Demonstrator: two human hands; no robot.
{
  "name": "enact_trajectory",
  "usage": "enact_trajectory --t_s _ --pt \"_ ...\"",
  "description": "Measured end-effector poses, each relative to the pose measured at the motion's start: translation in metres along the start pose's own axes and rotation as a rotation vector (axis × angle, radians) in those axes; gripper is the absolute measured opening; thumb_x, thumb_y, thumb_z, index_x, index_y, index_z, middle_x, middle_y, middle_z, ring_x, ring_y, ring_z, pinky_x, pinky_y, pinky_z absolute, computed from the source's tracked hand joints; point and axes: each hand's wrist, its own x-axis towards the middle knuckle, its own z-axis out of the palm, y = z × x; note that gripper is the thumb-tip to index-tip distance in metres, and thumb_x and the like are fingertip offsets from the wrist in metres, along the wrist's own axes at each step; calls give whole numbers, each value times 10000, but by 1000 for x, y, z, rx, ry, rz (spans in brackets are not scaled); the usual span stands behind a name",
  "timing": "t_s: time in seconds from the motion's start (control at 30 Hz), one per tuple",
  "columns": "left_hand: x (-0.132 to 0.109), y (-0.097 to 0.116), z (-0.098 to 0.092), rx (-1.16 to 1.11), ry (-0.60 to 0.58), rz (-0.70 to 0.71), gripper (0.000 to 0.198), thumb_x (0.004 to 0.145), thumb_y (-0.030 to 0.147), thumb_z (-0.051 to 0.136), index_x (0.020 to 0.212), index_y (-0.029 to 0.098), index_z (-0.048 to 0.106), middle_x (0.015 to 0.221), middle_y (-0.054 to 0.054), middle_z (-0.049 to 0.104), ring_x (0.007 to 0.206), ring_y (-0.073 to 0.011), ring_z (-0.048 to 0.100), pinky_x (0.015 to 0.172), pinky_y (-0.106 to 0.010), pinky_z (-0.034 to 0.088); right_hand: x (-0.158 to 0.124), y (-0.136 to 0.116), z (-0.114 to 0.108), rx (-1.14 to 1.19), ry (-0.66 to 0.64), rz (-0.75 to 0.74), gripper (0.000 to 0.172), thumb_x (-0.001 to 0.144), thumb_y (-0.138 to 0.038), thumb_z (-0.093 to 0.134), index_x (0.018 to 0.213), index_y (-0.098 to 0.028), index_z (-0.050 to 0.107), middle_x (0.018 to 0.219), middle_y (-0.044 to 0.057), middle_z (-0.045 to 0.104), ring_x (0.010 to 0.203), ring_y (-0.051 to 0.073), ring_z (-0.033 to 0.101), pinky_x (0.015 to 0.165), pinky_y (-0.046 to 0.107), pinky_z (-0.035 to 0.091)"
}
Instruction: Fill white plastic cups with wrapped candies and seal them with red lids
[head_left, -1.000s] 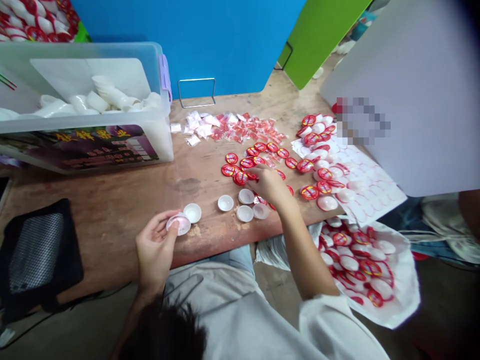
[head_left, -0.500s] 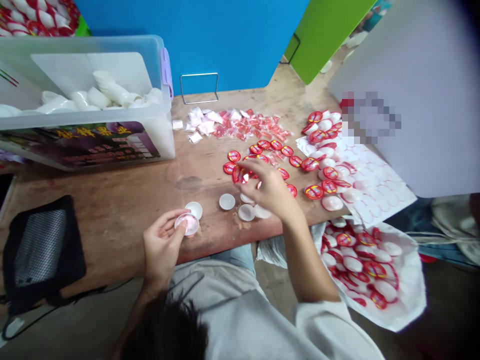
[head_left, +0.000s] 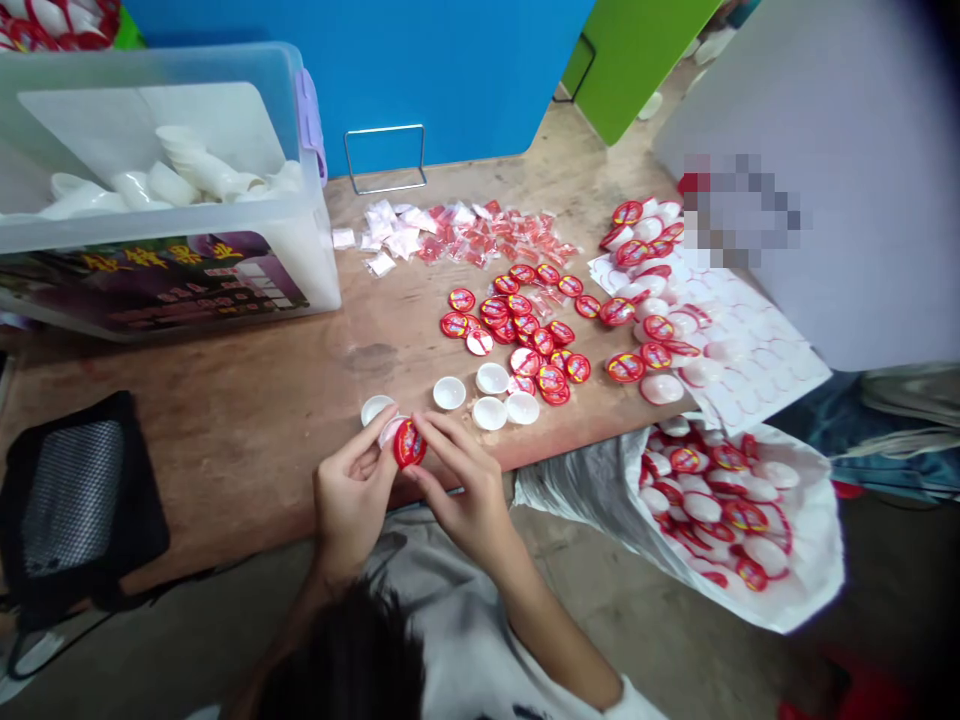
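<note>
Near the table's front edge, my left hand (head_left: 352, 487) is closed on a small white plastic cup (head_left: 388, 430), partly hidden by the fingers. My right hand (head_left: 466, 485) pinches a round red lid (head_left: 409, 444) with a printed face, tilted against the cup's mouth. Just behind my left fingers sits another white cup (head_left: 376, 409). To the right stand several open white cups (head_left: 491, 411). Beyond them lies a loose cluster of red lids (head_left: 525, 325), a few with their pale undersides up. Small clear packets (head_left: 487, 235), white and red, are heaped farther back.
A clear plastic bin (head_left: 315, 260) of white cups stands at the left, with a black mesh pouch (head_left: 82, 490) in front. Red-lidded cups (head_left: 649, 285) lie on a white sheet (head_left: 765, 380) at right. Below hangs a white sack (head_left: 817, 560) of them. Blue (head_left: 360, 70) and green panels (head_left: 645, 60) stand behind.
My right hand has come from the lid cluster to my left hand, bringing a red lid to the cup. The view has shifted slightly.
</note>
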Motion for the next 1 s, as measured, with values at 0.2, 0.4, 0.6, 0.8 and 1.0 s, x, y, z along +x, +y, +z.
enact_trajectory --t_s 0.2,0.4,0.6,0.8,1.0 --pt "-3 7 -6 -219 -232 -200 467 772 286 662 1221 173 604 1233 -99 626 1137 -249 584 927 -310 513 -4 1 4 -92 13 -40 529 887 -160 520 1388 -285 403 1286 89 543 1212 205 504 1015 377 444" --pt "-6 18 -8 -365 -249 -315 379 789 286 665 1159 209 648 1211 -80 642 1144 -247 577 917 -307 516 -5 2 6 -146 28 -77 536 898 -158 490 1411 -257 368 1297 104 520 1215 217 492 1018 383 439" --pt "-5 20 -7 -402 -237 -408 385 740 276 712 1112 183 674 1076 -97 702 929 -229 680 777 -313 577 -8 0 4 -110 40 -74 507 906 -160 476 1399 -242 393 1296 113 506 1224 216 482 1021 376 435" --pt "-7 20 -1 -339 -140 -256 295 711 261 733 985 153 709 926 -70 737 791 -160 696 676 -196 563 -14 -2 4 -15 94 -50 466 933 -178 429 1391 -258 406 1279 99 512 1199 200 505 1007 354 445" --pt "-9 24 2 -397 -192 -291 283 683 236 750 952 158 711 844 -53 738 725 -133 691 664 -170 546 -17 -6 6 -101 102 -89 529 908 -160 477 1417 -246 360 1293 122 491 1210 223 496 1005 378 451"
